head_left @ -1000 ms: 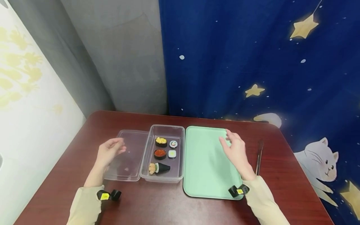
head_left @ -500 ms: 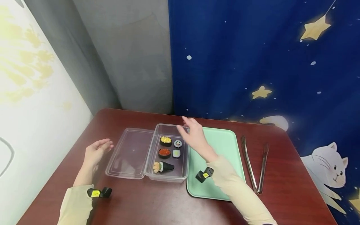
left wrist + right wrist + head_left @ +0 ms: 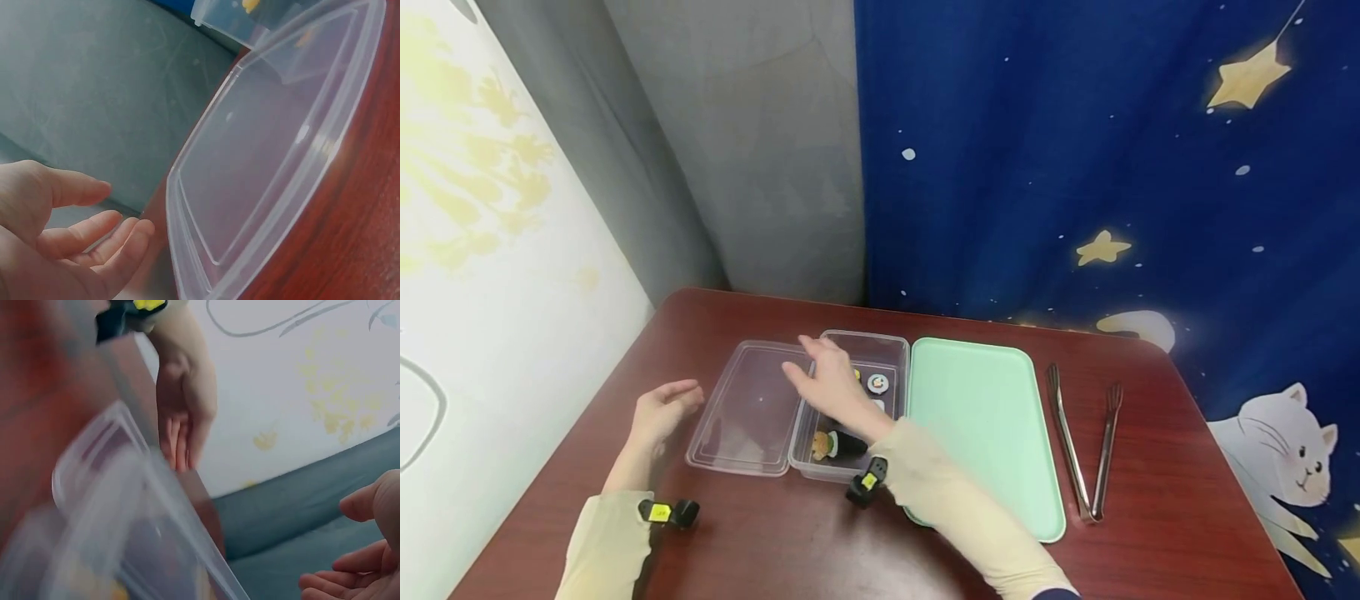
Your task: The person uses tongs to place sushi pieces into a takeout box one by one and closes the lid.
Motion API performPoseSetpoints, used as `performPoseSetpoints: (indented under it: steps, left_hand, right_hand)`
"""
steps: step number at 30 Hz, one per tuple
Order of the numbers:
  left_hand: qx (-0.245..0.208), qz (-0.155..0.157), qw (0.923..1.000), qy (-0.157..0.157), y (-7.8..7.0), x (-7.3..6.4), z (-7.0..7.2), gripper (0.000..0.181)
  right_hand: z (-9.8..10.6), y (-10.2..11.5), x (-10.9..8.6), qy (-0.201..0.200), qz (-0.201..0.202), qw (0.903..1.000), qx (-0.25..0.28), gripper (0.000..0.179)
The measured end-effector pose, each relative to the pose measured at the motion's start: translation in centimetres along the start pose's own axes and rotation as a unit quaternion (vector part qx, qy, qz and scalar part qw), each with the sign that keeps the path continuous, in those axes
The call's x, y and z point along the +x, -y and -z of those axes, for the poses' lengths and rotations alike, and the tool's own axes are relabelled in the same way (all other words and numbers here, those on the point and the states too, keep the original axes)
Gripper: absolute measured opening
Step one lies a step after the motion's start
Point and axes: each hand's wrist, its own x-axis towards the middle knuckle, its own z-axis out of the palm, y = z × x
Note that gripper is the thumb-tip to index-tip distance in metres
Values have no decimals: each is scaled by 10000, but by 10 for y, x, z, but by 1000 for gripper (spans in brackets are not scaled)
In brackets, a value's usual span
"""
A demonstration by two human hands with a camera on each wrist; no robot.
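Note:
My right hand (image 3: 831, 379) hovers over the left side of a clear plastic box (image 3: 868, 340), fingers extended and holding nothing. Inside lie toy sushi pieces: a cone-shaped hand roll (image 3: 844, 445) wrapped in black and a small round roll (image 3: 877, 383) show, while the hand and forearm cover most of the others. Left of the box, its flat clear lid (image 3: 748, 408) rests on the table. Just beyond the lid's left edge is my left hand (image 3: 658, 417), empty with loosely bent fingers. In the left wrist view its fingertips (image 3: 142, 230) are near the lid's edge.
A pale green tray (image 3: 981, 400) lies right of the box, partly under my right sleeve. Farther right, metal tongs (image 3: 1105, 471) lie spread on the dark red table (image 3: 1157, 500). Curtains (image 3: 955, 167) hang behind the table's back edge.
My right hand has swept left from above the green tray to over the box. The left hand has drawn back slightly left, off the lid. The head view has shifted a little.

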Motion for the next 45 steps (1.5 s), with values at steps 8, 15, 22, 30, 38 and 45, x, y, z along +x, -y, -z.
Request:
performPoseSetpoints:
  steps: [8, 15, 22, 30, 38, 45]
  left_hand:
    - [688, -50, 9976, 20, 9, 3, -6, 47]
    - [1224, -186, 9923, -7, 10, 4, -6, 43]
    - [2064, -687, 9757, -267, 10, 15, -13, 31]
    - [2899, -1214, 9486, -379, 7, 17, -14, 14]
    - [2951, -886, 9509, -297, 6, 12, -3, 15]
    - [2910, -841, 9528, -207, 9, 13, 7, 19]
  right_hand:
    - [-41, 18, 5, 243, -1523, 9840, 887, 63]
    - [-73, 37, 8, -70, -2672, 9488, 1683, 76]
    - [-99, 48, 12, -856, -3464, 8977, 2586, 87]
    - [-129, 43, 6, -1213, -3825, 8891, 2201, 89]
    - [-140, 40, 1, -1205, -3821, 9023, 1590, 89]
    - [-140, 38, 9, -1614, -4030, 8817, 1848, 83]
